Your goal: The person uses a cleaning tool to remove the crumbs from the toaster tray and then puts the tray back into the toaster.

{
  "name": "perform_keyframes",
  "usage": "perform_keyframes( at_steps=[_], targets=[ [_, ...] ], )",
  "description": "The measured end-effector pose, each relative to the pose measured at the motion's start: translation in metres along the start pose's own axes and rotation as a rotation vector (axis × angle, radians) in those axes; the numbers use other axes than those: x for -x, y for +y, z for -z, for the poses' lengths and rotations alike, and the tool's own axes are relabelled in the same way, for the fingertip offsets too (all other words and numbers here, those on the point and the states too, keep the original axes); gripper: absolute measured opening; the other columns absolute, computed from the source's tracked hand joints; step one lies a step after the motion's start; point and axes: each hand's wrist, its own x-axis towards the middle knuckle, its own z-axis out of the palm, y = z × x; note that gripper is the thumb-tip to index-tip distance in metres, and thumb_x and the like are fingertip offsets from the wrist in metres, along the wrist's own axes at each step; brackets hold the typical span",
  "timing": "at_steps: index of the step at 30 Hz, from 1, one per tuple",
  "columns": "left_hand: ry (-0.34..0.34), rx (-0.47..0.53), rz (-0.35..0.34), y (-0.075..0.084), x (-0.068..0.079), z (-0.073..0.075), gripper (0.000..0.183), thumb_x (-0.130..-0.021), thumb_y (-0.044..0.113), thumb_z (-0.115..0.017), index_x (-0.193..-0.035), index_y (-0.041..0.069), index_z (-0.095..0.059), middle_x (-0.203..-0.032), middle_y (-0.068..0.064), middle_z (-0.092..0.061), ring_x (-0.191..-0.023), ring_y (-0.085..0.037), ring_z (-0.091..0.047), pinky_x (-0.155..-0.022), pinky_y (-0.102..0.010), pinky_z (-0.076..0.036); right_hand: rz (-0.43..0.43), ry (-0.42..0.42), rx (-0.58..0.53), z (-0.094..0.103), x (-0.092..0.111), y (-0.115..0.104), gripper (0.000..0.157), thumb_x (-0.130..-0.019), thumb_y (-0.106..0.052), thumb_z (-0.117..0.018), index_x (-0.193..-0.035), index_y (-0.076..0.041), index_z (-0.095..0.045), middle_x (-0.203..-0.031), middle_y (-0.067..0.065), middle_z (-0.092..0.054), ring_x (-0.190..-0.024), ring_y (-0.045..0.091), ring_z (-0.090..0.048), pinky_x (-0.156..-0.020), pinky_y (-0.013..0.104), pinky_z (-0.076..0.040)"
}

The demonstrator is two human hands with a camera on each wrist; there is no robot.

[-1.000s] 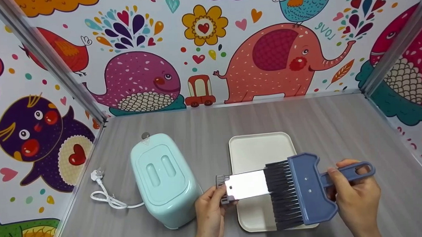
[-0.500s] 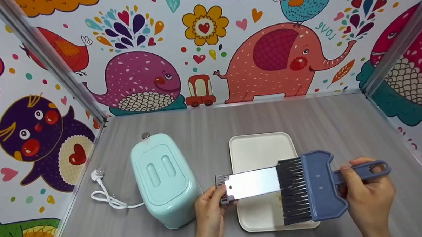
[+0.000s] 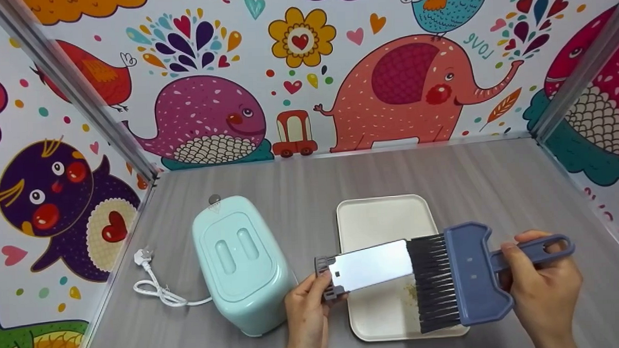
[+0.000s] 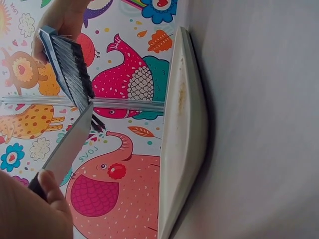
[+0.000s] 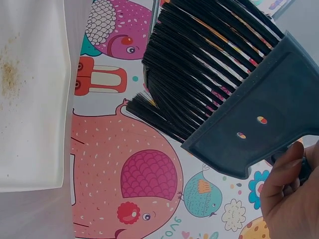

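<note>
My left hand (image 3: 308, 310) pinches the grey slotted end of a flat, shiny metal plate (image 3: 372, 267), held above a cream tray (image 3: 383, 218). In my right hand (image 3: 545, 284) is the handle of a blue brush (image 3: 475, 276) with long black bristles (image 3: 434, 283). The bristle tips meet the plate's far end, as the left wrist view also shows. Brown crumbs (image 5: 9, 74) lie on the tray below, partly hidden by the bristles in the head view. What the plate belongs to cannot be told.
A mint-green toaster (image 3: 240, 253) with a lid on top stands left of the tray. Its white cord and plug (image 3: 162, 295) lie on the grey table (image 3: 300, 190). Cartoon-printed walls (image 3: 296, 92) close in the back and both sides.
The brush has moved right along the plate, from its middle to its far end, uncovering more metal. Crumbs on the tray have come into sight. The left hand has stayed nearly still.
</note>
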Motion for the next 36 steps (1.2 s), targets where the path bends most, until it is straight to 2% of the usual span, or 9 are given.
perform_keyframes(
  at_steps=[8, 19, 27, 29, 36],
  targets=[
    [-0.020, 0.015, -0.011, -0.002, -0.001, 0.001, 0.028, -0.103, 0.006, -0.061, -0.121, -0.014, -0.070, -0.113, -0.021, -0.073, -0.091, -0.022, -0.071, -0.077, -0.034, -0.062, -0.001, -0.015, -0.036, 0.002, 0.000, 0.000, 0.018, -0.098, 0.005, -0.065, -0.103, -0.012, -0.060, -0.061, 0.002, -0.057, -0.040, 0.011, -0.049, -0.042, 0.017, -0.045],
    [0.006, 0.020, 0.003, -0.001, 0.000, 0.001, 0.029, -0.103, 0.006, -0.062, -0.123, -0.013, -0.070, -0.113, -0.020, -0.074, -0.091, -0.021, -0.071, -0.077, -0.034, -0.062, -0.028, 0.007, -0.019, 0.008, 0.003, -0.006, 0.018, -0.100, 0.004, -0.063, -0.104, -0.014, -0.060, -0.063, 0.001, -0.057, -0.042, 0.011, -0.049, -0.043, 0.015, -0.045],
    [0.012, -0.001, 0.018, -0.002, -0.001, 0.000, 0.027, -0.103, 0.006, -0.062, -0.120, -0.013, -0.070, -0.105, -0.017, -0.074, -0.085, -0.020, -0.070, -0.075, -0.034, -0.062, -0.080, 0.021, -0.122, 0.005, 0.006, -0.006, 0.015, -0.103, 0.000, -0.061, -0.108, -0.014, -0.060, -0.073, 0.002, -0.062, -0.048, 0.011, -0.056, -0.050, 0.014, -0.050],
    [0.017, -0.007, 0.025, -0.002, -0.001, 0.000, 0.026, -0.103, 0.007, -0.062, -0.118, -0.013, -0.071, -0.102, -0.016, -0.073, -0.082, -0.019, -0.070, -0.074, -0.034, -0.062, -0.074, 0.006, -0.129, 0.003, 0.008, -0.005, 0.014, -0.102, 0.000, -0.063, -0.108, -0.013, -0.061, -0.074, 0.003, -0.063, -0.049, 0.011, -0.059, -0.053, 0.014, -0.053],
    [0.013, 0.001, 0.020, -0.001, -0.001, -0.001, 0.024, -0.102, 0.005, -0.062, -0.113, -0.015, -0.070, -0.099, -0.016, -0.072, -0.080, -0.020, -0.069, -0.072, -0.032, -0.062, 0.036, -0.036, -0.160, -0.007, 0.016, -0.003, 0.019, -0.098, 0.009, -0.066, -0.106, -0.009, -0.063, -0.073, 0.005, -0.067, -0.049, 0.012, -0.064, -0.055, 0.017, -0.057]
  ],
)
